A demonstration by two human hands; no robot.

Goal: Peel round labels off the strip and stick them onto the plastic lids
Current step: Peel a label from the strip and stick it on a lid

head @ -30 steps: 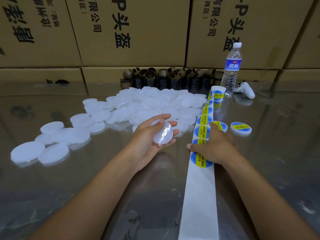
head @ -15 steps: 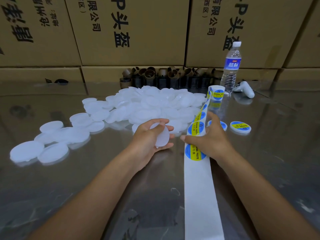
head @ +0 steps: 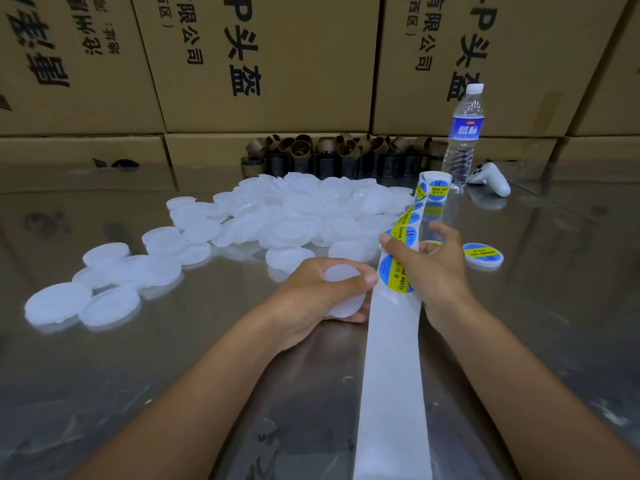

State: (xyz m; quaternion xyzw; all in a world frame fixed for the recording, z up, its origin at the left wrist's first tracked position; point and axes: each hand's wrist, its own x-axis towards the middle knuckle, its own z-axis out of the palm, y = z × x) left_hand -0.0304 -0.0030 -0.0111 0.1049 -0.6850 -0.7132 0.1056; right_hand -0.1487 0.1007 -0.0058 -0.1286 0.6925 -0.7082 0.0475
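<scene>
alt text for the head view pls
A person's left hand holds a plain white lid beside the strip of blue-and-yellow round labels, which the right hand pinches. Behind lie a pile of unlabelled lids, a labelled lid, a water bottle and cardboard boxes.

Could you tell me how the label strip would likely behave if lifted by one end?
Probably floppy: the label strip twists between the label roll and the right hand pinching it. Likely light, since it looks paper-thin, so a pull might drag the roll.
</scene>
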